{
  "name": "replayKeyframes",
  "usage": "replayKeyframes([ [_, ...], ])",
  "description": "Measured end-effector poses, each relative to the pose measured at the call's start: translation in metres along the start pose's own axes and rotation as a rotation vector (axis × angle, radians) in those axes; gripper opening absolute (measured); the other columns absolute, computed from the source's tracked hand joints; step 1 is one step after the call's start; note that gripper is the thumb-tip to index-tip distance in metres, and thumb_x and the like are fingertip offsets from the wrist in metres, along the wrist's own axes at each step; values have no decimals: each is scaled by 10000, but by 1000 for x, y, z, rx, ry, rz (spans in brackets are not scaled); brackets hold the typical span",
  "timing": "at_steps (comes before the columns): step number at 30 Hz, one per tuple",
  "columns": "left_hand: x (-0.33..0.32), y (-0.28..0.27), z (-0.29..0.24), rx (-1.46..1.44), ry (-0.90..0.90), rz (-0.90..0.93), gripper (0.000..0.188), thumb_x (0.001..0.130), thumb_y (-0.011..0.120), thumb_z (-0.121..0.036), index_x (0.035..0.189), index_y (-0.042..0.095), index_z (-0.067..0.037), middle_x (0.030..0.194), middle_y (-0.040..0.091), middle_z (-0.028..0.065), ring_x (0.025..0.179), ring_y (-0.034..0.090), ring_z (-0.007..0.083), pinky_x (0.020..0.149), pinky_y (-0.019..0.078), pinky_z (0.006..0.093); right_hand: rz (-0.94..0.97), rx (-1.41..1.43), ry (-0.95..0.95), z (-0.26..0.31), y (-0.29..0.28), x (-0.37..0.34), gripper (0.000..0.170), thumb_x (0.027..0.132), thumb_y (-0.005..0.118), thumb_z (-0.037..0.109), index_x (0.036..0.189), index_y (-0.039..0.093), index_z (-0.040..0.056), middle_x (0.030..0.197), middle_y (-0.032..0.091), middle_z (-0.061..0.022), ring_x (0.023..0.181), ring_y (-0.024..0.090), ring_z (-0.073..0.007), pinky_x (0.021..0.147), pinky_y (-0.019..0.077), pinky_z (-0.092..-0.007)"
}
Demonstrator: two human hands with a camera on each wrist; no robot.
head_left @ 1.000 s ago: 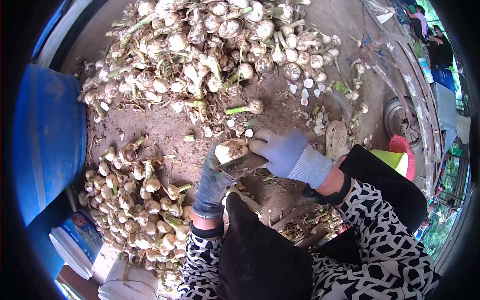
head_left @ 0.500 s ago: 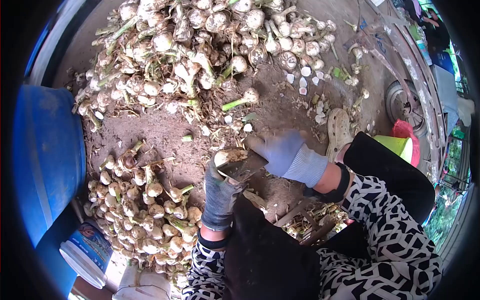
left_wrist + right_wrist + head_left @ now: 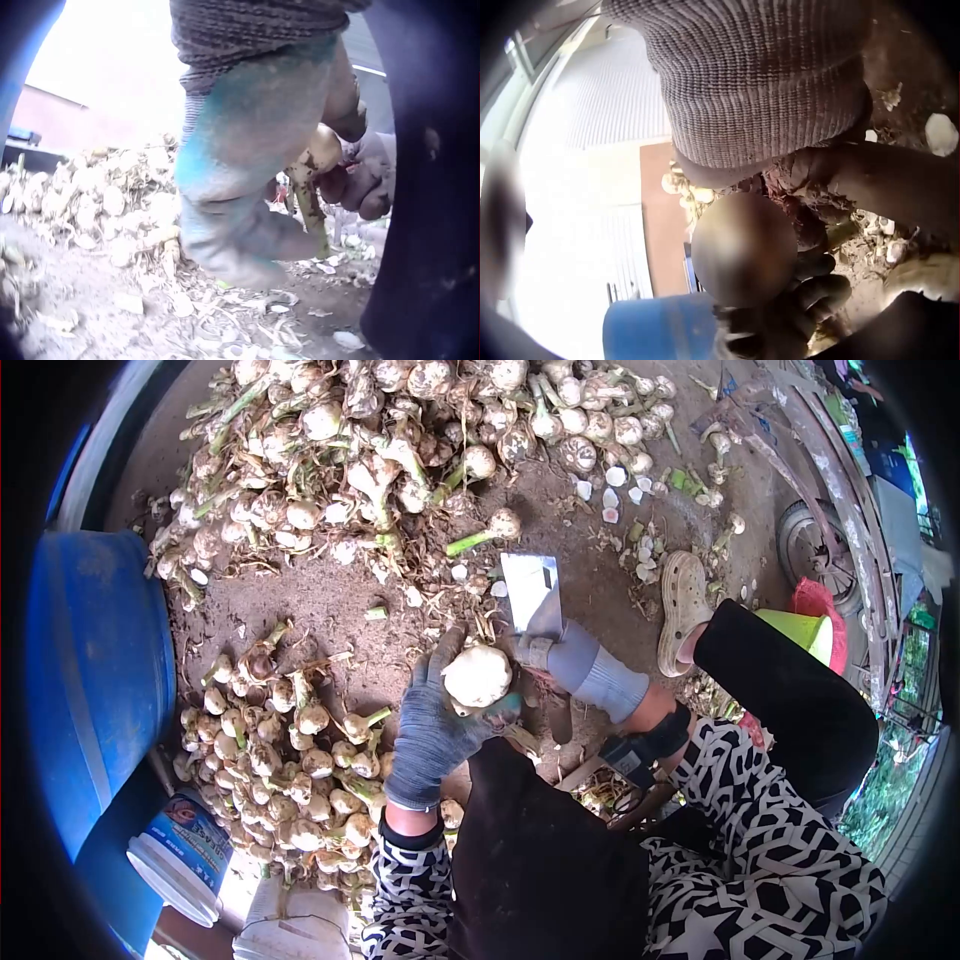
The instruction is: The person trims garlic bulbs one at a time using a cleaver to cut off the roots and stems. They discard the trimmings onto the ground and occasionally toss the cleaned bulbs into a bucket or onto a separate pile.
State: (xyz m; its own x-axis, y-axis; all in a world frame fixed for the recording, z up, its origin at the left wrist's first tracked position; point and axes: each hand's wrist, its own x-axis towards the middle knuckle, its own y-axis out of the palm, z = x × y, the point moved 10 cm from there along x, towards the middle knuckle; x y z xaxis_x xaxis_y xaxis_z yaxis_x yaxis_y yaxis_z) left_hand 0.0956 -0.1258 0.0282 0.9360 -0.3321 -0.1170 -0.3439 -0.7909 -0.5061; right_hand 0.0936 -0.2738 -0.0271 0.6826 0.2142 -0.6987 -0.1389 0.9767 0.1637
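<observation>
Both hands wear knitted work gloves. My left hand (image 3: 435, 720), in dark grey, grips a pale, round garlic bulb (image 3: 478, 677) whose broad white face is turned up toward the head camera. In the left wrist view, a turquoise stain marks the left glove (image 3: 247, 142), and a brown-flecked stalk (image 3: 309, 206) hangs below the bulb. Just right of the bulb, my right hand (image 3: 570, 660), in light grey-blue, holds a broad-bladed knife (image 3: 532, 592). Its shiny rectangular blade points away from me, apart from the bulb; the handle is hidden in the fist.
A big pile of untrimmed garlic (image 3: 380, 450) lies ahead, and trimmed bulbs (image 3: 290, 770) are heaped at the left. White root slices (image 3: 612, 485) litter the floor. A blue barrel (image 3: 100, 680) and a bucket (image 3: 180, 855) stand left; a wheel (image 3: 815, 555) is at the right.
The knife has come off the bulb and swung upright to its right. In the left hand, the bulb has turned so a clean white face shows. The head view has shifted slightly.
</observation>
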Motion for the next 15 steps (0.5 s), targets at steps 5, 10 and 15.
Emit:
replayKeyframes([
  [5, -23, 29, 60, -966, -354, -74, 519, 756, 777, -197, 1172, 527, -15, 1038, 613, 77, 911, 598, 160, 792, 504, 267, -2, -444, -78, 35, 9, -12, 226, 896, 634, 263, 983, 678, 60, 739, 659, -70, 675, 612, -111, 616, 479, -287],
  [10, -16, 21, 35, -1297, -372, -141, 387, 768, 795, -249, 1028, 589, -49, 950, 635, 51, 813, 609, 147, 748, 505, 278, -86, -1105, -271, 21, -4, -2, 247, 870, 586, 317, 1069, 661, 191, 858, 679, -144, 815, 653, -343, 721, 517, -404],
  [15, -75, -75, 65, -935, -28, -349, 413, 821, 718, -402, 1017, 626, -51, 903, 632, 62, 752, 607, 167, 685, 509, 316, -296, -1092, -164, 1, -63, 43, 281, 882, 555, 380, 1018, 629, 145, 856, 668, -136, 809, 644, -346, 740, 516, -416],
])
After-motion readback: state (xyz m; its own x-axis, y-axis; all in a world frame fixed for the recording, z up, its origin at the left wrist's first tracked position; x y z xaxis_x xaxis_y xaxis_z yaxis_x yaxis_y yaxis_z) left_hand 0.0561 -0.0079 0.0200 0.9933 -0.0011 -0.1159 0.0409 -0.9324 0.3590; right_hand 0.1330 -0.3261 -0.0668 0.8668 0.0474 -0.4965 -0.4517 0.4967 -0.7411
